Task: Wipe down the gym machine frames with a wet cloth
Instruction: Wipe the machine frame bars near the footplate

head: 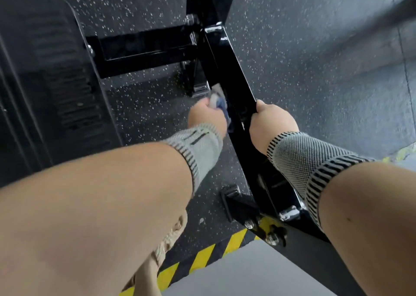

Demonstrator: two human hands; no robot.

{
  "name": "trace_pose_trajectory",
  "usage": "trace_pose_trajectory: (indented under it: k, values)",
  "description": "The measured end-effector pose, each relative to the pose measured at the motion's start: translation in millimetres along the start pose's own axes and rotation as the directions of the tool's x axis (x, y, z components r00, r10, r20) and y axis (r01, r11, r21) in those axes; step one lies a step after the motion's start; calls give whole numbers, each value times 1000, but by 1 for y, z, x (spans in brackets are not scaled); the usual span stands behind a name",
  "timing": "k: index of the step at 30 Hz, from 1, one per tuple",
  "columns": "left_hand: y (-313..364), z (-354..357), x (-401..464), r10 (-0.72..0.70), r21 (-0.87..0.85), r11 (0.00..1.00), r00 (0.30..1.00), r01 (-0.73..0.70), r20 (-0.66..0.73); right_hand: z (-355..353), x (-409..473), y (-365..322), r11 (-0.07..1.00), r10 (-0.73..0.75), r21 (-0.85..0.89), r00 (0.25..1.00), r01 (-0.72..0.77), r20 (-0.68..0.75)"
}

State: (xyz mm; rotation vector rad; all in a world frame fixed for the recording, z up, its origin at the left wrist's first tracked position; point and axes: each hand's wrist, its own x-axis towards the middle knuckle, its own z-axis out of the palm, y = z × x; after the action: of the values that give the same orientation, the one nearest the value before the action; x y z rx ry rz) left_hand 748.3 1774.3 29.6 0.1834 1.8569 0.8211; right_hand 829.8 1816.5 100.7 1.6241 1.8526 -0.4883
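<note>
Head view: left hand (206, 116) grip holds cloth (217, 101) against frame (234, 81); right hand (271, 121) grips frame.

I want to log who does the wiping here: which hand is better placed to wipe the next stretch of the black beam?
Left. The left hand already grips the cloth against the beam; the right hand only holds the beam's edge.
</note>
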Motion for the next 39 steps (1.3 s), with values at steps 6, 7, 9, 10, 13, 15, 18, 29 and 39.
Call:
trace_pose_trajectory:
  k: [6, 7, 9, 10, 13, 15, 18, 29, 39]
  values:
    - [-26, 3, 8, -109, 96, 991, 987, 98, 116, -1, 9, -10, 999, -28, 39, 995, 32, -95]
    - [-28, 3, 8, -126, 109, 988, 982, 111, 142, 0, 9, -10, 999, -27, 41, 995, 31, -99]
    - [-9, -1, 23, -86, 99, 992, 993, 77, 87, 4, 8, -8, 999, -41, -1, 994, 41, -102]
    - [7, -4, 35, -44, 72, 997, 998, 41, 41, 5, 8, -8, 999, -41, 2, 993, 41, -108]
    - [51, -15, 67, 65, 60, 996, 997, -62, -35, 5, 10, -7, 1000, -23, 17, 994, 25, -109]
    - [55, -15, 64, 70, 76, 995, 997, -68, -22, 5, 9, -7, 1000, -14, 23, 993, 17, -117]
    - [33, -14, 29, -25, -25, 999, 997, 26, 71, 5, 10, -9, 999, -12, 43, 994, 17, -105]
    - [46, -55, 0, -144, -378, 874, 906, 305, 398, -5, -5, -52, 897, -195, 312, 914, 313, -356]
    - [60, -51, 24, -125, -306, 928, 952, 212, 281, -44, 67, -70, 969, -231, 16, 930, 246, -288]
